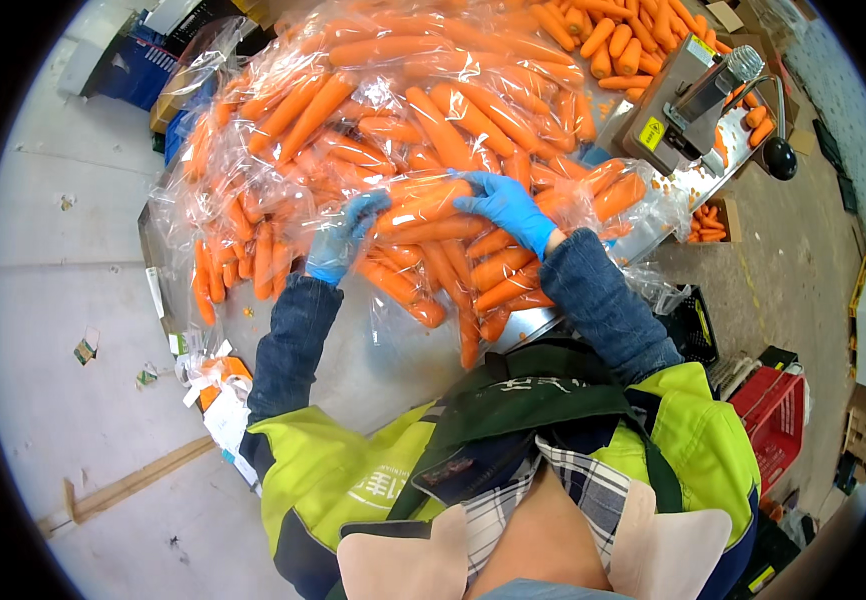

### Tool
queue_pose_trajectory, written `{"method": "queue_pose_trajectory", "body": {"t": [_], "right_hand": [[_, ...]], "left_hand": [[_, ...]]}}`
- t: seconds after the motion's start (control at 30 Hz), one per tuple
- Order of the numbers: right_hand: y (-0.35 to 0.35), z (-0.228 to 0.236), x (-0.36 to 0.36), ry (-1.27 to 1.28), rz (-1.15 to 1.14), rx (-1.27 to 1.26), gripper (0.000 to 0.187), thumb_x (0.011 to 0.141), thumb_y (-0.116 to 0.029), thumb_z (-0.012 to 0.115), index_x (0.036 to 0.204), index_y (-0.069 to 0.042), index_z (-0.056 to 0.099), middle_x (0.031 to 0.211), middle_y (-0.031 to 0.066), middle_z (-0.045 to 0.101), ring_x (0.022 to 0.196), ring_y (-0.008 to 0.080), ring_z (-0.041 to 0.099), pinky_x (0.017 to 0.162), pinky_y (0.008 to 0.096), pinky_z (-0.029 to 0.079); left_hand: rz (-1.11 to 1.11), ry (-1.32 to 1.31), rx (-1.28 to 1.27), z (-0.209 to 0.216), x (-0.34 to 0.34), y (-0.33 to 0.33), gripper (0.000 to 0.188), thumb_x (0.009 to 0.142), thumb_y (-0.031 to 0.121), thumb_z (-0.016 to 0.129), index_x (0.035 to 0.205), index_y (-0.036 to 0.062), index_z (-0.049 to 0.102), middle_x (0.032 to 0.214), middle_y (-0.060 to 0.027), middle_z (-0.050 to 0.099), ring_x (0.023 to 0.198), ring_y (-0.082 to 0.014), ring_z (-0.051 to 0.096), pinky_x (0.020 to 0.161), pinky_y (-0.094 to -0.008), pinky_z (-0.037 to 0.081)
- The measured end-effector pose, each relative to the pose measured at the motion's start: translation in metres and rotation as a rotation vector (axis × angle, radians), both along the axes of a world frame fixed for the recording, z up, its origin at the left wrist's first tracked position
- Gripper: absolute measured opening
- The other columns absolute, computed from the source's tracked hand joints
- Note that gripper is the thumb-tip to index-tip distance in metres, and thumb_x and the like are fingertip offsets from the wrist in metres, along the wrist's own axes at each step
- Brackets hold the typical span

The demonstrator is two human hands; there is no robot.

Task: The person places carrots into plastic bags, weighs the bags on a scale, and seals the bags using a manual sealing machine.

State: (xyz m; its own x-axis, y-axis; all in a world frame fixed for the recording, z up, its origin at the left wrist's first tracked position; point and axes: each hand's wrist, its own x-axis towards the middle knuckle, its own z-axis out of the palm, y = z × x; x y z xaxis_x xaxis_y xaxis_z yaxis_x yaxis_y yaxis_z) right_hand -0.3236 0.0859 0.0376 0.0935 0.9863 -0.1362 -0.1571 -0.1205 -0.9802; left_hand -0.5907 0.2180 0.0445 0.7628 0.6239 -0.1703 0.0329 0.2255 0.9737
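Between my two blue-gloved hands is a clear plastic bag of carrots (pixel 419 208), lying across the front of a large heap. My left hand (pixel 341 240) is curled at the bag's left end, with clear film partly over the fingers. At the right end my right hand (pixel 509 208) grips the bag from above, fingers bent onto the carrots. Behind and around them spreads a pile of bagged carrots (pixel 443 125) in crinkled film. More carrots (pixel 453 285) lie just below the hands, close to the table's near edge.
A bag-sealing device (pixel 668 120) with a black-knobbed lever stands at the right of the steel table (pixel 393 355). Loose carrots (pixel 618 40) lie behind it. White labels (pixel 228 410) are at the near left. On the floor at right are a carton of carrots (pixel 710 222) and a red basket (pixel 771 420).
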Motion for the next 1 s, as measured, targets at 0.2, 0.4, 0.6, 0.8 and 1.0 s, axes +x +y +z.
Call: {"method": "queue_pose_trajectory", "body": {"t": [0.2,0.4,0.6,0.8,1.0], "right_hand": [[0.002,-0.015,0.005,-0.011,0.021,-0.003,0.048,0.088,-0.017,0.068,0.132,-0.004,0.054,0.112,0.0046,0.064,0.1,0.0125,0.059,0.092,0.0258,0.048],[0.005,-0.02,0.006,0.027,0.053,0.037,0.047,0.089,-0.018,0.067,0.132,-0.005,0.053,0.109,0.0035,0.064,0.096,0.0118,0.059,0.089,0.0252,0.048],[0.002,-0.011,0.006,0.001,0.048,-0.037,0.045,0.088,-0.015,0.067,0.131,-0.007,0.055,0.109,0.0041,0.064,0.097,0.0115,0.059,0.087,0.0249,0.049],[0.003,-0.009,0.004,0.041,0.032,-0.03,0.043,0.089,-0.013,0.066,0.131,-0.008,0.056,0.111,0.0043,0.064,0.099,0.0109,0.058,0.088,0.0254,0.049],[0.003,-0.015,0.007,-0.013,0.059,0.039,0.042,0.091,-0.013,0.062,0.132,-0.007,0.054,0.116,0.005,0.062,0.101,0.0115,0.057,0.091,0.0254,0.047]], "left_hand": [[-0.382,0.379,1.079,0.023,0.015,0.006,0.047,0.087,0.014,0.064,0.133,0.0103,0.053,0.136,-0.0062,0.052,0.132,-0.0236,0.04,0.114,-0.0396,0.027],[-0.707,0.339,1.55,0.052,0.046,-0.029,0.06,0.09,0.004,0.054,0.146,0.0142,0.034,0.152,-0.0051,0.031,0.139,-0.0308,0.03,0.113,-0.0392,0.03],[-0.372,-0.045,-0.307,0.047,0.059,-0.043,0.066,0.089,-0.003,0.048,0.149,0.0137,0.025,0.153,-0.0088,0.027,0.137,-0.0253,0.035,0.11,-0.0331,0.034],[-0.557,0.269,1.266,0.046,0.061,-0.031,0.06,0.088,-0.003,0.044,0.146,0.0119,0.034,0.149,-0.0157,0.032,0.137,-0.032,0.033,0.113,-0.0385,0.03],[-0.494,0.031,0.284,0.06,0.077,-0.044,0.059,0.088,-0.006,0.041,0.145,0.0068,0.034,0.151,-0.013,0.03,0.139,-0.0281,0.032,0.114,-0.0341,0.03]]}}
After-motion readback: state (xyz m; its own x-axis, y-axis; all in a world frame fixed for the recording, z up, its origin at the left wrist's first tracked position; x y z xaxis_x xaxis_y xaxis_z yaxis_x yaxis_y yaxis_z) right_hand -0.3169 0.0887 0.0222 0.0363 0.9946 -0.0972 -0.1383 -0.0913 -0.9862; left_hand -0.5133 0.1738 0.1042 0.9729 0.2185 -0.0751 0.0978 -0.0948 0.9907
